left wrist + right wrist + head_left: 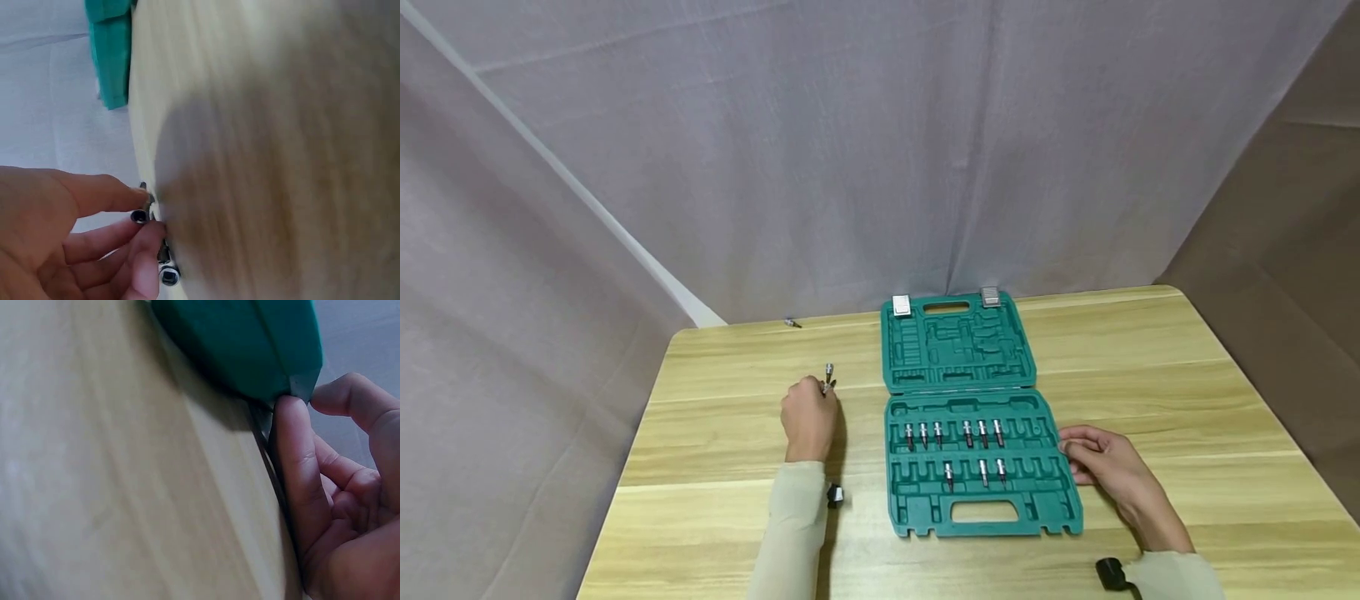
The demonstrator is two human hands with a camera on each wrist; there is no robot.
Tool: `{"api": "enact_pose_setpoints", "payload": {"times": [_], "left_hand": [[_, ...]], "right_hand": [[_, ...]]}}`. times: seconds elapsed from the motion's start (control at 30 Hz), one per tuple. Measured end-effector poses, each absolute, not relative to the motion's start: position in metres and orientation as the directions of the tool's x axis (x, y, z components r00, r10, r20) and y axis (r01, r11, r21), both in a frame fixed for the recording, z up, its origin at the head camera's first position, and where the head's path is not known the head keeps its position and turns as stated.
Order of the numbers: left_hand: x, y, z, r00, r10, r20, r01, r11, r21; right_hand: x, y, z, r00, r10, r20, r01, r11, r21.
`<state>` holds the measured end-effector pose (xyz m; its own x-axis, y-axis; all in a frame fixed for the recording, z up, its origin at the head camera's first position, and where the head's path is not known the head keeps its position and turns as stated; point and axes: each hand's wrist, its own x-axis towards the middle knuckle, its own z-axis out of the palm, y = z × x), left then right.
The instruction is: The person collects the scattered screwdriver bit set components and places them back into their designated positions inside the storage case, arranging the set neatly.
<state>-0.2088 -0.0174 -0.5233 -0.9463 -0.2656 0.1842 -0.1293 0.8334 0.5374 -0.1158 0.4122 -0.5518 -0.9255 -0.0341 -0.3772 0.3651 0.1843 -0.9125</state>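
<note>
My left hand (808, 417) is over the table, left of a green tool case (917, 510) that lies unfolded. Its thumb and index finger pinch a small silver bit socket (140, 216). A second bit socket (169, 275) is right beside the curled lower fingers; whether they hold it I cannot tell. On the case's right side, my right hand (1108, 467) grips the edge between thumb and finger, and the corner of the case (250, 350) shows up close in the right wrist view. Several bit sockets (982, 433) sit in two rows in the case's near half.
Another loose bit socket (792, 322) lies near the table's back left edge. The case's far half (958, 367) lies flat, with two metal latches (901, 306) at its back edge. Grey cloth (820, 167) hangs behind the wooden table (700, 467).
</note>
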Motion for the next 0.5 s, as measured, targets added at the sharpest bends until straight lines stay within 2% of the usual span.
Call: {"api": "enact_pose_setpoints", "payload": {"times": [0.23, 0.37, 0.5], "left_hand": [[-0.203, -0.019, -0.52, -0.958, -0.273, 0.089, -0.116, 0.653, 0.749], [-0.201, -0.021, -0.523, -0.966, -0.258, 0.023, -0.1, 0.455, 0.885], [-0.196, -0.021, -0.526, -0.972, -0.228, -0.052, -0.115, 0.275, 0.955]], "right_hand": [[-0.116, 0.413, -0.55, -0.927, -0.026, -0.375, 0.363, 0.198, -0.911], [-0.116, 0.413, -0.552, -0.927, -0.029, -0.373, 0.361, 0.199, -0.911], [-0.115, 0.412, -0.552, -0.927, -0.036, -0.374, 0.36, 0.196, -0.912]]}}
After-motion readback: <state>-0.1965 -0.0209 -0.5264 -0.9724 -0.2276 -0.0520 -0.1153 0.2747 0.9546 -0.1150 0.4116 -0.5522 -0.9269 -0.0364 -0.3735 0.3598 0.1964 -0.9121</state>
